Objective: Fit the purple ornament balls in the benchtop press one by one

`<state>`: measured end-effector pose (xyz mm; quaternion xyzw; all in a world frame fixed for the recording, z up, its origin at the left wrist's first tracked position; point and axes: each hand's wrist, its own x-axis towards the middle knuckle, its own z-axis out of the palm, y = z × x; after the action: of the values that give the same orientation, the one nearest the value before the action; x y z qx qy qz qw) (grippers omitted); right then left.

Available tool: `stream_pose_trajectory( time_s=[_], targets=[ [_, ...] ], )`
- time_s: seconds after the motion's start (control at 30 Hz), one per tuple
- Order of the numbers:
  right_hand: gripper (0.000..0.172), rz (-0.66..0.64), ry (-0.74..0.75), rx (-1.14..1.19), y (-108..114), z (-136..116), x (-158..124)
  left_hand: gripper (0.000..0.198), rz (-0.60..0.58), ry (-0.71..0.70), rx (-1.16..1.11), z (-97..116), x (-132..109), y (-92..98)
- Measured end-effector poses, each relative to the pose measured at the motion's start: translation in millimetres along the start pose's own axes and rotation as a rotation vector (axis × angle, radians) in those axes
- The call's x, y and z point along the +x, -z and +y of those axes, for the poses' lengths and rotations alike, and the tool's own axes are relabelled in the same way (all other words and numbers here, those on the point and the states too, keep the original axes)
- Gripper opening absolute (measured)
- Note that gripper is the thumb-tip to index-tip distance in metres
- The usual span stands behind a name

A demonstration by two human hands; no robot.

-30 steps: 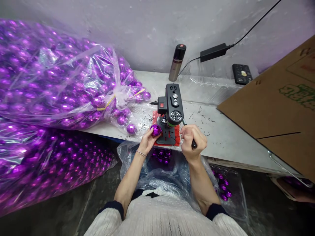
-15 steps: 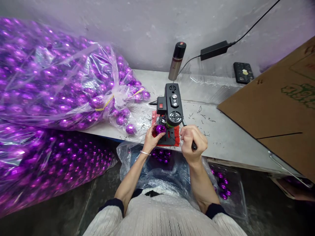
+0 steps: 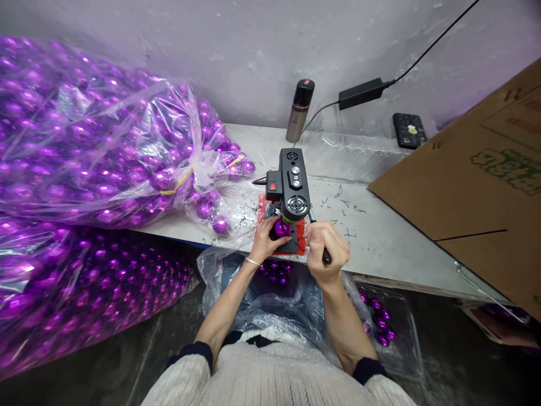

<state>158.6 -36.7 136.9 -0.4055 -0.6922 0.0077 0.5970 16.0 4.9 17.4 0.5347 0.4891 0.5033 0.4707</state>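
Observation:
Between the thumb and fingers of my left hand (image 3: 267, 238) is a shiny purple ball (image 3: 282, 228). It sits at the front end of a black drill press (image 3: 295, 180), low over the machine's dark base plate (image 3: 289, 246); the press head hides the ball's far side. My right hand (image 3: 327, 251) is wrapped round the black-tipped lever (image 3: 326, 257) on the machine's right side. Under the base lies a red mat (image 3: 301, 231). Purple balls (image 3: 276, 272) also lie in clear plastic on my lap.
A large clear bag of purple balls (image 3: 97, 141) covers the table's left side, with another bag (image 3: 105, 282) below. A spray can (image 3: 300, 110), a power adapter (image 3: 360, 93) and a phone-like black object (image 3: 409, 131) are at the back. A cardboard box (image 3: 469, 203) stands right.
My left hand has moved the purple ball slightly right, in under the front of the press head. My right hand keeps its grip on the lever. The whole view has shifted slightly.

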Motion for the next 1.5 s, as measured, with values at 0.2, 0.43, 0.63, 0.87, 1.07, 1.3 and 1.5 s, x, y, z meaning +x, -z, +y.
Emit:
stream_pose_trajectory(
  time_s=[0.2, 0.43, 0.63, 0.87, 1.07, 1.3, 1.5],
  targets=[
    [0.027, 0.007, 0.026, -0.002, -1, 3, -5, 0.061, 0.06, 0.043, -0.05, -10, -3, -1.0],
    [0.024, 0.003, 0.084, -0.029, -5, 16, -29, 0.06, 0.037, 0.038, -0.033, -12, -3, -0.4],
    [0.025, 0.057, 0.14, -0.035, -15, 36, -54, 0.06, 0.055, 0.097, -0.054, -3, -3, 0.1],
    [0.029, 0.107, 0.122, -0.072, -22, 40, -64, 0.056, 0.034, 0.052, -0.017, -7, -4, -0.2],
    [0.03, 0.145, 0.123, -0.028, -27, 42, -67, 0.054, 0.028, 0.025, 0.006, -10, -5, 0.5],
    [0.031, 0.164, 0.118, -0.017, -30, 43, -68, 0.056, 0.015, -0.003, 0.038, -12, -4, 1.0],
    [0.03, 0.136, 0.133, 0.039, -34, 48, -74, 0.062, -0.02, -0.129, 0.27, -25, -3, 1.8]
  ],
)
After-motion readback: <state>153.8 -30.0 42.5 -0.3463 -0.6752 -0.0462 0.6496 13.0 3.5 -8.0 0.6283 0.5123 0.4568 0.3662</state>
